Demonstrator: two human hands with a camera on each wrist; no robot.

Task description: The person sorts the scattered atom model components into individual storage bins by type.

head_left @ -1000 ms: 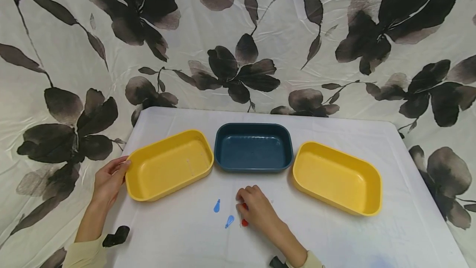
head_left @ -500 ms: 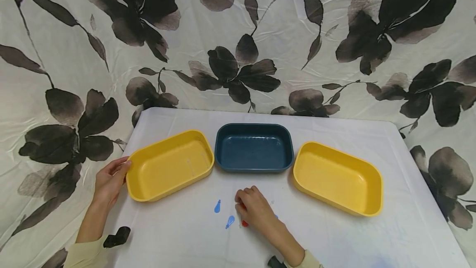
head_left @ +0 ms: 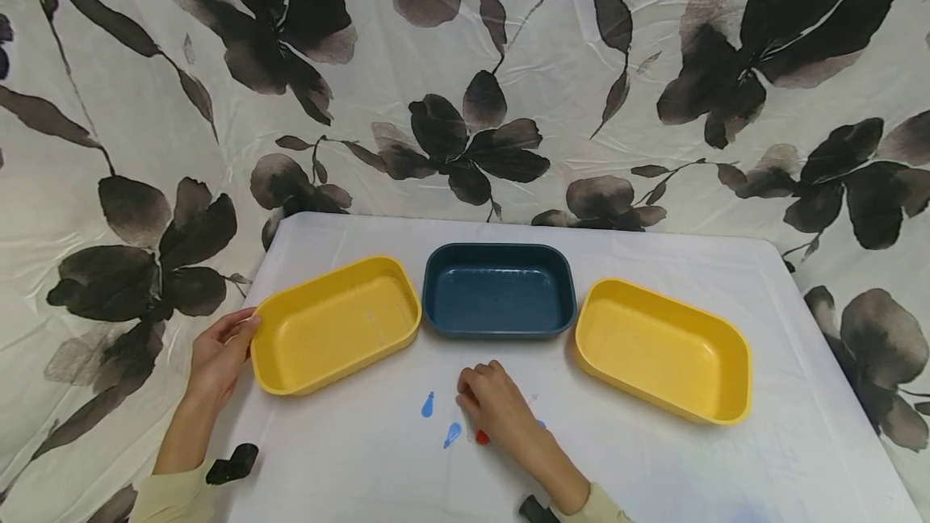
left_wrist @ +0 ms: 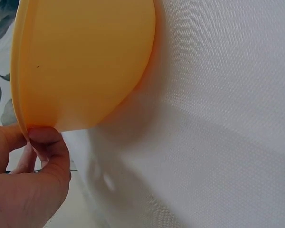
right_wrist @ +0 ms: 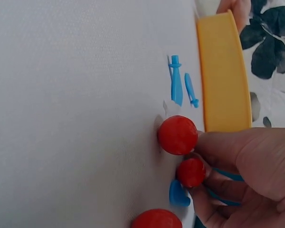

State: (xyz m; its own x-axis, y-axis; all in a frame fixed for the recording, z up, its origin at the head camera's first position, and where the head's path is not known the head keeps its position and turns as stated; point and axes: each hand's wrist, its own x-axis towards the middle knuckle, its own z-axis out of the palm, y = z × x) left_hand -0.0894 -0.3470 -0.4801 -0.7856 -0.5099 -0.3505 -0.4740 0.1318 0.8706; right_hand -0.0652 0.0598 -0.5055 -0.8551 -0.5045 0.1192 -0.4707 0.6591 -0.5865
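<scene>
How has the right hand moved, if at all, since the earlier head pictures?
Yes: judged against the dark blue tray in the head view, the right hand has moved slightly left.

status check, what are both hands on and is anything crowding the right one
Left hand pinching left yellow tray. Right hand at small red ball, grip unclear. Larger red ball and blue piece crowding close.

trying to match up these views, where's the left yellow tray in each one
Head: left yellow tray, left of the dark blue tray.
Left wrist: left yellow tray, upper left, cropped at top.
Right wrist: left yellow tray, upper right.
Shared landmark: left hand at that tray's end, in all three.
</scene>
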